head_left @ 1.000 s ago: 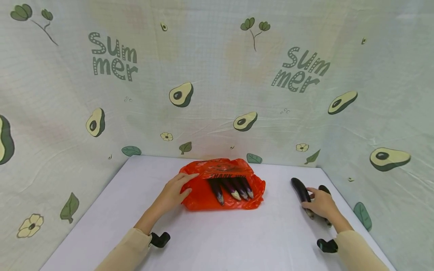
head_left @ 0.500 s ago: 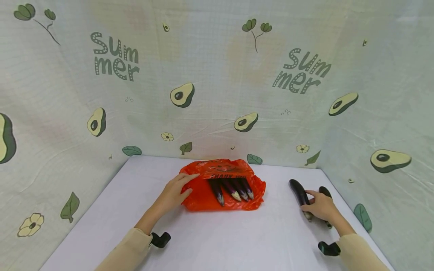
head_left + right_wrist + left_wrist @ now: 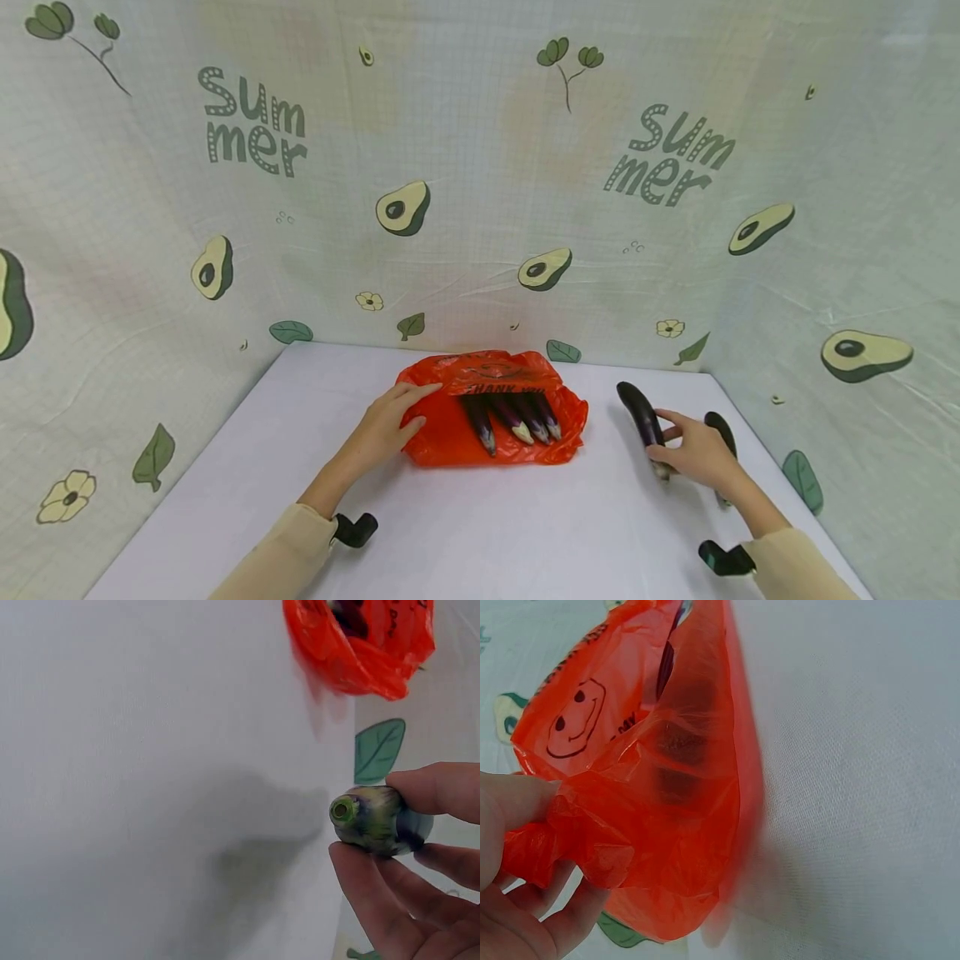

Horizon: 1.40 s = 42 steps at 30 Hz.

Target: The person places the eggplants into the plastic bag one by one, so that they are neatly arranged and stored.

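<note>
In the head view, my left hand [image 3: 382, 425] grips the left edge of a red plastic bag [image 3: 442, 442]. The left wrist view shows crumpled bag film [image 3: 592, 832] between thumb and fingers. Several dark purple eggplants [image 3: 477, 421] lie inside the bag, pale ends toward its open mouth. My right hand [image 3: 697, 450] holds another eggplant [image 3: 637, 410] between thumb and fingers at the right. Seen from the right wrist, its green stem end [image 3: 367, 817] points at the camera, and a shadow falls on the table apart from it. A second eggplant [image 3: 722, 433] lies just behind the right hand, partly hidden.
Everything stands on a white table [image 3: 525, 533]. A pale cloth [image 3: 472, 142] printed with avocados and leaves hangs behind it and along both sides. Black wrist-worn devices [image 3: 356, 531] sit at both sleeves.
My right hand has brought the eggplant up and to the left, away from the other one beside it. The left hand and the bag stay where they were.
</note>
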Tool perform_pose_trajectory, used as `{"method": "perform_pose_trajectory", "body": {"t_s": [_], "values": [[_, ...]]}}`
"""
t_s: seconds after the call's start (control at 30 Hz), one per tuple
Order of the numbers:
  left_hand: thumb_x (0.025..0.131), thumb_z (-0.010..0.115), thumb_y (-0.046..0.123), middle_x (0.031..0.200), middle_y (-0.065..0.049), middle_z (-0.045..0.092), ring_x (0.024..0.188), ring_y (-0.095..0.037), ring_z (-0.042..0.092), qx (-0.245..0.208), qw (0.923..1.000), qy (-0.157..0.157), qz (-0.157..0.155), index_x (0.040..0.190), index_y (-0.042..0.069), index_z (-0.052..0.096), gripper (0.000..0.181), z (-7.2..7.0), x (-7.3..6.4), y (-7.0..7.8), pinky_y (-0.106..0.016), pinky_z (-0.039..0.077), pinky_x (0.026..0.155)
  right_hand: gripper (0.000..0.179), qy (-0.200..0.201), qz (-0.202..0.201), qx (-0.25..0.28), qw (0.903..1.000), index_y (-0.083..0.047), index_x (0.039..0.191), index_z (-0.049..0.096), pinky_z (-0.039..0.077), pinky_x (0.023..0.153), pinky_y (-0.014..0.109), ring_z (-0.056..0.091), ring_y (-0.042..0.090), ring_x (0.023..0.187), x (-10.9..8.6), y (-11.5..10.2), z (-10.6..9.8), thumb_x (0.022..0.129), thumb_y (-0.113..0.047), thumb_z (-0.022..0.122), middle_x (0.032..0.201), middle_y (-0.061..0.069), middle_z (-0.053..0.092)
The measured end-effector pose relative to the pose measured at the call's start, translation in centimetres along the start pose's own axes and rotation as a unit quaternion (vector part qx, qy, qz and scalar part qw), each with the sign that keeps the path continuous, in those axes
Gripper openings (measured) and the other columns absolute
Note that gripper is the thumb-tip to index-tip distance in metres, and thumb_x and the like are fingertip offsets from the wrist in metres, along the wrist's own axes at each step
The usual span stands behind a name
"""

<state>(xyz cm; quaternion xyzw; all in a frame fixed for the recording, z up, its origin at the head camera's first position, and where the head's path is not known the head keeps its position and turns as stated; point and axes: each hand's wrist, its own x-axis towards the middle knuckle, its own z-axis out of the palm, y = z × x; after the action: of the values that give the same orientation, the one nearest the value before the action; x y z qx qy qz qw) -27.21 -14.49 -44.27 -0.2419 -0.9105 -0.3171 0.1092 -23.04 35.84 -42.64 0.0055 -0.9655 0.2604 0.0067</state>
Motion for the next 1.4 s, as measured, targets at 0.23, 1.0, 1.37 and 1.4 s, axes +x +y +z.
{"method": "perform_pose_trajectory", "body": {"t_s": [0.23,1.0,1.37,1.4], "values": [[0.095,0.079,0.003,0.127,-0.003,0.064,0.112,-0.022,0.062,-0.004,1.0,0.0,-0.007,0.153,0.025,0.058,0.066,0.1,0.0,-0.2,-0.044,0.06,0.099,0.079,-0.019,-0.012,0.021,0.9995,0.005,0.153,0.047,0.059,0.065,0.034,0.072,0.018,0.077,-1.0,-2.9,-0.2,0.09,-0.022,0.085,0.116,0.025,0.073],[0.096,0.078,0.004,0.129,-0.003,0.063,0.115,-0.023,0.062,-0.005,0.9996,-0.009,-0.025,0.154,0.026,0.057,0.066,0.0,-0.1,0.0,-0.043,0.061,0.099,0.077,-0.083,-0.063,0.121,0.9873,-0.006,0.155,0.052,0.055,0.059,0.032,0.068,0.017,0.075,-3.7,-9.3,2.1,0.088,-0.021,0.088,0.112,0.008,0.073],[0.095,0.079,0.004,0.13,-0.005,0.063,0.116,-0.025,0.062,-0.004,0.9997,-0.01,-0.022,0.154,0.025,0.058,0.066,-0.2,0.0,0.0,-0.044,0.061,0.098,0.076,-0.116,-0.092,0.138,0.9792,-0.006,0.154,0.053,0.056,0.059,0.03,0.068,0.018,0.071,-3.2,-10.6,4.5,0.088,-0.019,0.087,0.11,0.01,0.071],[0.095,0.079,0.004,0.13,-0.005,0.063,0.116,-0.025,0.062,-0.005,0.9997,-0.011,-0.022,0.154,0.025,0.058,0.066,-0.2,-0.1,0.1,-0.044,0.061,0.098,0.076,-0.117,-0.097,0.141,0.9783,-0.006,0.154,0.053,0.056,0.059,0.03,0.069,0.018,0.071,-3.0,-10.8,4.7,0.088,-0.019,0.087,0.11,0.01,0.071]]}}
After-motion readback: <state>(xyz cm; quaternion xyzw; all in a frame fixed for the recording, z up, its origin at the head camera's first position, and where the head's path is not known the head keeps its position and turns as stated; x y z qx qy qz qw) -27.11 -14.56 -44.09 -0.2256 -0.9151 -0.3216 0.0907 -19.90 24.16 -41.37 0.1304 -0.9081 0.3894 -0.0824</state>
